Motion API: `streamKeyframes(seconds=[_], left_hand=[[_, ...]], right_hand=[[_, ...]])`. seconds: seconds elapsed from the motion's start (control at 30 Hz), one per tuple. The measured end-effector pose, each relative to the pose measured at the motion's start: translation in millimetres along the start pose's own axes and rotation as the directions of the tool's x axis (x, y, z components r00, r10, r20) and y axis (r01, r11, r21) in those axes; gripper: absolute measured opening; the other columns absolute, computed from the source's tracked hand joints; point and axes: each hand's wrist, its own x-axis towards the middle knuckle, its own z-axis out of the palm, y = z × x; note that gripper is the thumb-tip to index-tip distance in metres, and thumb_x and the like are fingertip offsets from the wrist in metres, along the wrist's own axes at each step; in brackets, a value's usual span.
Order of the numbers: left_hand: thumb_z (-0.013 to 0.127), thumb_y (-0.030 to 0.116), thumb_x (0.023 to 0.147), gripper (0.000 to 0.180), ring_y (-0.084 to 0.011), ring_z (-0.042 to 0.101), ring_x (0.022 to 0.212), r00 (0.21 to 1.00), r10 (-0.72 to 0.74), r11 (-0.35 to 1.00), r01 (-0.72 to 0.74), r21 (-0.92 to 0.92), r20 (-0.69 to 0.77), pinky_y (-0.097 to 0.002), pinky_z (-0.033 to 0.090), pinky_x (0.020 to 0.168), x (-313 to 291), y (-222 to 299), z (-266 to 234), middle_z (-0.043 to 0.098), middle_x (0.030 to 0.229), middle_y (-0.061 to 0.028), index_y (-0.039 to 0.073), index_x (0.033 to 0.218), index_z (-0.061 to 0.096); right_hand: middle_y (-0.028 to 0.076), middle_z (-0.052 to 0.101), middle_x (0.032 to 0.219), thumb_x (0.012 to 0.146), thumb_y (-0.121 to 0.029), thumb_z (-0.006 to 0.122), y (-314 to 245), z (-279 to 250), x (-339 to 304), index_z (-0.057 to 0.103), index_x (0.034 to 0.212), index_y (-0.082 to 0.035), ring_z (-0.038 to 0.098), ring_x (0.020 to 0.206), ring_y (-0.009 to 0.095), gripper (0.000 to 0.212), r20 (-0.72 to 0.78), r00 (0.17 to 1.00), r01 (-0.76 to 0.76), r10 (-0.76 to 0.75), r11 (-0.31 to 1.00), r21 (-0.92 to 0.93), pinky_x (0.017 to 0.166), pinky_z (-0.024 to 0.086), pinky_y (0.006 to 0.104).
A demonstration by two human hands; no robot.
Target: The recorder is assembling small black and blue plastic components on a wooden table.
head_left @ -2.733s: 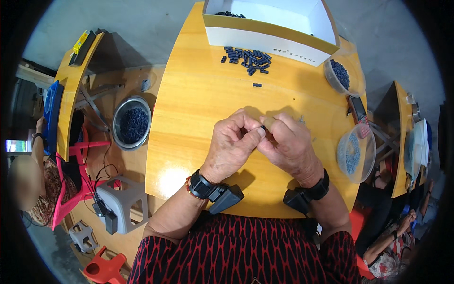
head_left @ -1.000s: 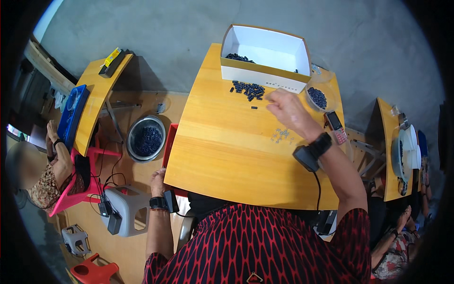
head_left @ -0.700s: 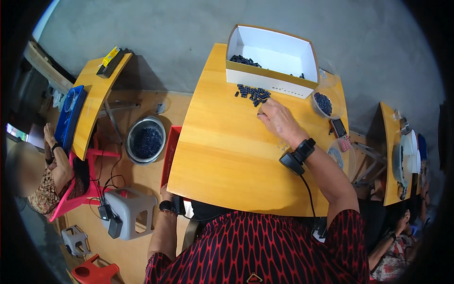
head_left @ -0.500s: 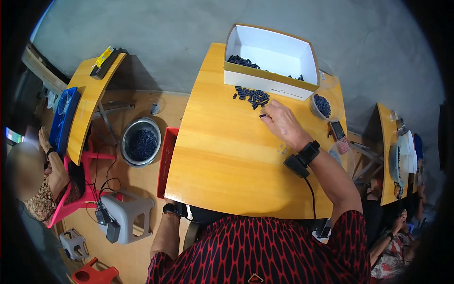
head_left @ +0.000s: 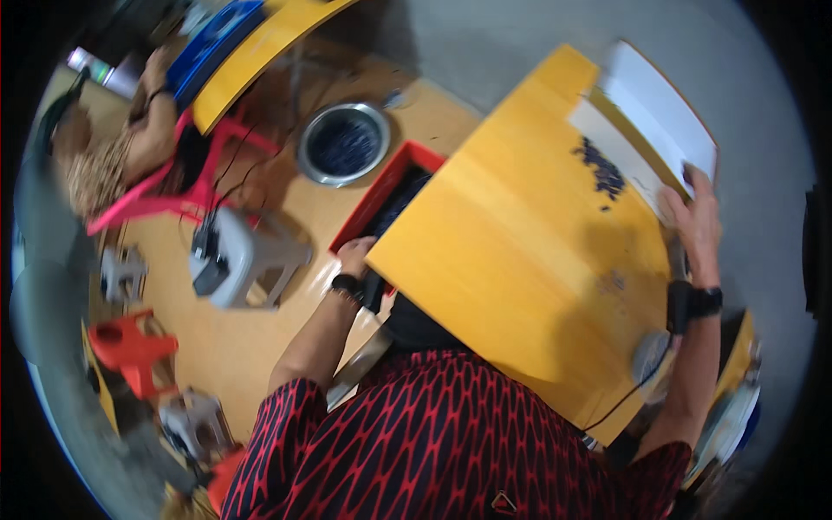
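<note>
At the table's far right, my right hand (head_left: 693,217) grips the near rim of a white cardboard box (head_left: 617,139) with brown edges, thumb outside and fingers over the rim. The box's contents are mostly hidden. Beside it on the yellow wooden table (head_left: 494,243) lies a loose pile of small dark cylindrical pieces (head_left: 604,176). My left hand (head_left: 354,257) is low by the table's left edge, its fingers closed at the near end of a red box (head_left: 371,201). Dark contents show inside that box, partly under the tabletop.
A metal basin (head_left: 383,137) of dark pieces stands on the floor at left. Near it are a grey stool (head_left: 251,251) with black cabled devices and a pink chair (head_left: 212,156) with a seated person. A round clear container (head_left: 648,357) sits at the table's right edge.
The view has swung left. My right hand has left the pile of dark pieces and taken hold of the cardboard box. My left hand has come out from below the table to the red box.
</note>
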Motion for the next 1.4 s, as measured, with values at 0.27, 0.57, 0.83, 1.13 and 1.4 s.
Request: streamKeyframes(seconds=[0.27, 0.57, 0.83, 1.13, 1.4], left_hand=[[0.067, 0.006, 0.093, 0.008, -0.0146, 0.062, 0.061, 0.896, 0.126, 0.949, -0.234, -0.212, -0.425, -0.028, 0.052, 0.052, -28, 72, -20, 0.069, 0.083, -0.0093, 0.003, 0.101, 0.067], [0.062, 0.003, 0.097, 0.013, -0.0137, 0.062, 0.094, 0.475, 0.879, 0.453, -0.801, 0.392, -0.046, -0.0272, 0.051, 0.085, -83, 190, 38, 0.065, 0.102, -0.0069, -0.001, 0.11, 0.063], [0.062, 0.009, 0.1, 0.015, -0.0072, 0.057, 0.079, 0.642, 0.667, 0.713, -0.697, 0.074, -0.379, -0.0228, 0.049, 0.069, -62, 163, -14, 0.063, 0.097, -0.0015, 0.003, 0.113, 0.063], [0.06, 0.003, 0.099, 0.027, -0.0128, 0.063, 0.1, 0.485, 0.868, 0.486, -0.874, -0.02, -0.105, -0.0265, 0.053, 0.086, -159, 235, 93, 0.065, 0.117, -0.0081, -0.001, 0.126, 0.059], [0.07, 0.018, 0.094, 0.058, -0.0211, 0.059, 0.114, 0.661, 0.593, 0.742, -0.671, 0.007, 0.46, -0.0339, 0.051, 0.093, -127, 239, 274, 0.054, 0.136, -0.017, -0.004, 0.142, 0.047]], right_hand=[[0.026, 0.067, 0.086, 0.091, -0.021, 0.061, -20, 25, 6, 0.062, 0.101, -0.006, 0.062, 0.087, 0.049, 0.018, 0.153, 0.988, -0.011, 0.015, 1.0, -0.029, 0.075, 0.048, 0.0565], [0.015, 0.064, 0.084, 0.089, -0.01, 0.057, -22, 39, -34, 0.057, 0.092, -0.006, 0.065, 0.082, 0.038, 0.005, 0.009, 0.996, 0.091, -0.092, 0.977, -0.194, 0.07, 0.051, 0.0487], [0.011, 0.061, 0.095, 0.085, -0.004, 0.052, -34, 34, -55, 0.064, 0.112, -0.004, 0.062, 0.093, 0.032, 0.03, -0.014, 0.99, 0.142, -0.144, 0.986, -0.087, 0.077, 0.05, 0.0445], [0.014, 0.06, 0.106, 0.086, -0.001, 0.052, -42, 35, -65, 0.061, 0.121, 0.003, 0.059, 0.104, 0.032, 0.036, 0.072, 0.99, 0.127, -0.121, 0.988, -0.086, 0.089, 0.049, 0.0428], [0.02, 0.057, 0.12, 0.085, 0.005, 0.049, -47, 36, -73, 0.057, 0.128, 0.007, 0.055, 0.114, 0.036, 0.043, 0.06, 0.988, 0.144, -0.14, 0.988, -0.063, 0.098, 0.046, 0.0436]])
